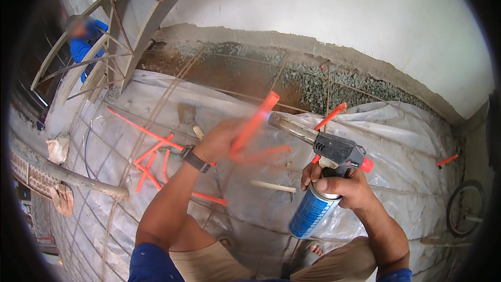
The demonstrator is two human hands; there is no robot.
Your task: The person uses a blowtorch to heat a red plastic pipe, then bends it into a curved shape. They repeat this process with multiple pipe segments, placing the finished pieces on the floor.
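Head view: left hand (222, 138) apparently gripping blurred orange pipe (255, 121), right hand (342, 185) closed around torch canister (311, 210).

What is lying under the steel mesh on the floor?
A translucent plastic sheet lies under the steel mesh, with orange pipes above it. The ground beneath the sheet is covered and cannot be seen.

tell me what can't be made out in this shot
Head view only:
- Orange pipe in the left hand: motion-blurred, its length unclear.
- Torch flame: none discernible.
- Right hand hides the top of the blue gas can.
- Wheel: cut by the dark rim.
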